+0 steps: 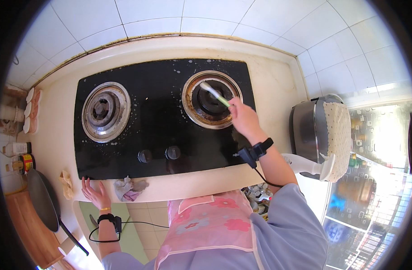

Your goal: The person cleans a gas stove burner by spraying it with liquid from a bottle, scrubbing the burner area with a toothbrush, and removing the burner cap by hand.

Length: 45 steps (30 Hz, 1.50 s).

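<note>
Pink flowered apron (215,222) below; cream surface (269,76), white tiled walls. Right hand (243,118) grips a green-handled brush (215,94) (bristles white) over the right burner (210,100); left hand (94,193) open

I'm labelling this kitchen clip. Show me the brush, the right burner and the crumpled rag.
brush (213,94), head view, on its pale green handle.
right burner (209,101), head view, on its dark centre.
crumpled rag (127,189), head view, on its bunched middle at the counter edge.
</note>
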Tool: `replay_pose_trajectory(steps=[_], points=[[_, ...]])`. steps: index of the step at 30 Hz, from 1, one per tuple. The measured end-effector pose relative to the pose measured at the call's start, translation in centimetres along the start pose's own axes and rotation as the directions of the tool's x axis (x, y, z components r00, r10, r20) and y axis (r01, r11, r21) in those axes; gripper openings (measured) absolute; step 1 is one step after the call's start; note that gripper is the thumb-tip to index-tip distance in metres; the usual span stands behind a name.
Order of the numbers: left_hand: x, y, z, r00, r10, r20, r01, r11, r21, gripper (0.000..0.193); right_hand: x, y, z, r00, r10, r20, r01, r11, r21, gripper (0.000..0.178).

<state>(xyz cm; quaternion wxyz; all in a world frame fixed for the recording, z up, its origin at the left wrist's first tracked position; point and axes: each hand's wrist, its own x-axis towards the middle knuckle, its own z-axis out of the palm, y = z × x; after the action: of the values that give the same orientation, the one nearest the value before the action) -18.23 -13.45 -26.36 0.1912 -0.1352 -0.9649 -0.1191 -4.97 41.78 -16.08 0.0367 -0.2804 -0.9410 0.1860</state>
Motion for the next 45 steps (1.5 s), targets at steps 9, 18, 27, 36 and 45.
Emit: replay_pose_trajectory(steps=[9,18,27,36,45], points=[[0.1,0.1,0.0,1.000,0.024,-0.007,-0.024,1.000,-0.018,0.045,-1.5,-1.3,0.4,0.995,-0.103,0.000,0.103,0.993,0.051,0.010],[0.1,0.0,-0.1,0.999,0.034,0.005,-0.034,0.999,-0.023,0.045,-1.5,-1.6,0.5,0.997,-0.075,-0.010,0.076,0.996,0.056,0.011],[0.3,0.9,-0.3,1.000,0.021,0.004,-0.021,0.999,-0.033,0.045,2.0,2.9,-2.4,0.987,0.135,-0.088,-0.136,0.991,-0.008,0.014],[0.3,0.4,-0.2,0.999,-0.008,0.046,0.010,1.000,-0.028,0.049,7.8,0.7,-4.8,0.949,-0.303,0.083,0.308,0.950,-0.055,0.016],[0.0,0.4,-0.6,0.998,-0.042,0.056,0.042,0.999,-0.003,0.049,13.0,-2.5,-3.5,0.806,-0.460,0.373,0.552,0.811,-0.192,0.016]])
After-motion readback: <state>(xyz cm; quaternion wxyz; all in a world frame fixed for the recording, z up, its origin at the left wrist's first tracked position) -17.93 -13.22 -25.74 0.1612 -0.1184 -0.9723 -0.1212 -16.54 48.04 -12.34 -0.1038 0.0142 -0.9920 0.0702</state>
